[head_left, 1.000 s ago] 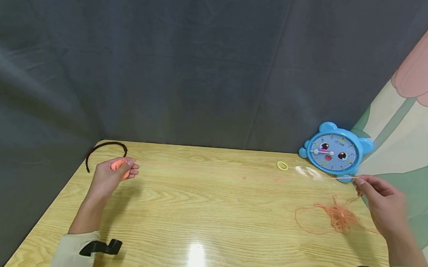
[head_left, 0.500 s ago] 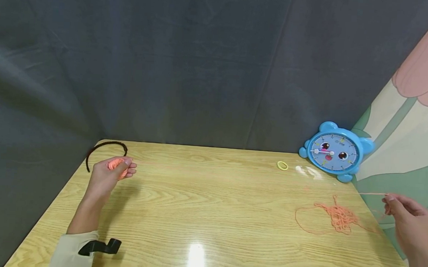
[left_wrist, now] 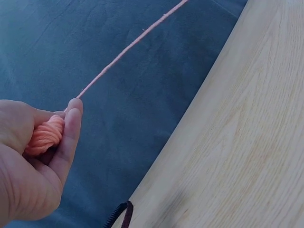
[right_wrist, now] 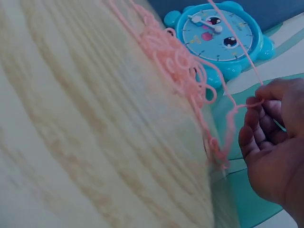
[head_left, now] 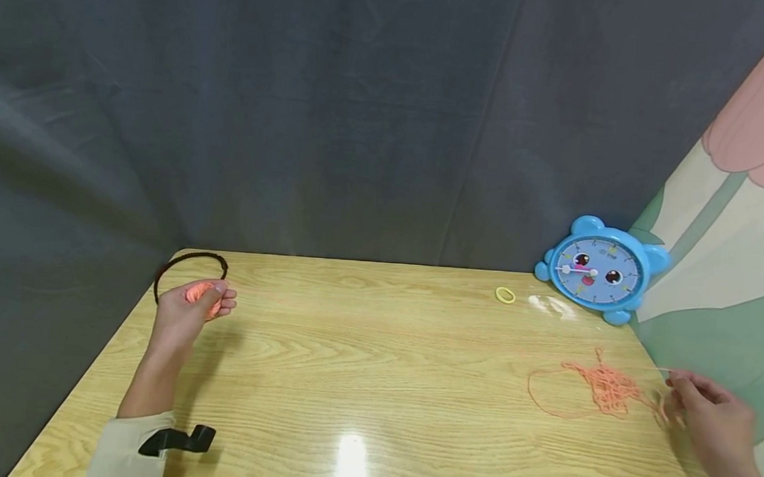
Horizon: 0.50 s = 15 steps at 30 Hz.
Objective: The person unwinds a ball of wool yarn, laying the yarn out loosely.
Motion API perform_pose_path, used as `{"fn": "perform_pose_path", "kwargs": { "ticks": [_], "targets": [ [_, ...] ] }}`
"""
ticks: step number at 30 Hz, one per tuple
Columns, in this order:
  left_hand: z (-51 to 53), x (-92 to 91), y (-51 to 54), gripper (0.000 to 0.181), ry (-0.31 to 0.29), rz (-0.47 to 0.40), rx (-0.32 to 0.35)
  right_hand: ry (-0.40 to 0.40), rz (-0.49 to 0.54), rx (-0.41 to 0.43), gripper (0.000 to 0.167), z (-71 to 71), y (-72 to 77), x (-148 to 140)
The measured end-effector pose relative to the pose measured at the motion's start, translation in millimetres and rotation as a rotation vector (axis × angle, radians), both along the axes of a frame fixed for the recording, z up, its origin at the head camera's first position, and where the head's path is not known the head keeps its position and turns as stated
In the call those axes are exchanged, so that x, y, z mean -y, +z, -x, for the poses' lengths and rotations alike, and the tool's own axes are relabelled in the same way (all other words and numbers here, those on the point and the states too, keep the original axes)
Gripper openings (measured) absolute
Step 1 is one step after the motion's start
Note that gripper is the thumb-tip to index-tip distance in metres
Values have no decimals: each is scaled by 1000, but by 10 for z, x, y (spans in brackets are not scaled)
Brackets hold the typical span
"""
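Above the table's left side, my left hand [head_left: 183, 315] grips a small wound ball of orange yarn [head_left: 200, 292]. In the left wrist view the ball [left_wrist: 46, 136] sits between thumb and fingers, and a taut strand [left_wrist: 124, 50] runs from the fingertips up to the right. At the table's right edge my right hand [head_left: 716, 420] pinches the yarn between thumb and forefinger. Beside it on the table lies a loose tangle of the same yarn [head_left: 609, 389]; in the right wrist view a length hangs from the pinch [right_wrist: 230, 128] toward the tangle [right_wrist: 173, 61].
A blue animal-shaped clock [head_left: 598, 271] leans at the back right corner. Left of it lies a small yellow ring [head_left: 505, 295]. A dark curved band [head_left: 192, 256] is behind my left hand. Dark cloth [head_left: 336, 123] hangs behind the table [head_left: 377, 338].
My right hand has moved right and down from beside the clock, then slightly back left, keeping its pinch on the yarn. My left hand has shifted slightly left with the ball.
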<state>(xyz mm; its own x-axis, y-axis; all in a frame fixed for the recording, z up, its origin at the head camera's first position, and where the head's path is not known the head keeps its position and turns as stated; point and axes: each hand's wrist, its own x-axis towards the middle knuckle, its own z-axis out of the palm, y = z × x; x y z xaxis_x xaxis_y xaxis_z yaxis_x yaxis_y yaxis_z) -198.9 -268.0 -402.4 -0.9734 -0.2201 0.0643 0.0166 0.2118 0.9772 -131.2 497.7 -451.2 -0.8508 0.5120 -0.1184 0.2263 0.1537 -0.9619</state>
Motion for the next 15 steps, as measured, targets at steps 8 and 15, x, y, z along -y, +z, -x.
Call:
{"fn": "perform_pose_path", "kwargs": {
  "ticks": [8,15],
  "targets": [
    [2,29,14,41,57,-47,13,-112,127,22,30,49,-93,-27],
    [14,23,12,36,41,-80,4,-97,-26,110,36,64,-122,7]
  ]
}}
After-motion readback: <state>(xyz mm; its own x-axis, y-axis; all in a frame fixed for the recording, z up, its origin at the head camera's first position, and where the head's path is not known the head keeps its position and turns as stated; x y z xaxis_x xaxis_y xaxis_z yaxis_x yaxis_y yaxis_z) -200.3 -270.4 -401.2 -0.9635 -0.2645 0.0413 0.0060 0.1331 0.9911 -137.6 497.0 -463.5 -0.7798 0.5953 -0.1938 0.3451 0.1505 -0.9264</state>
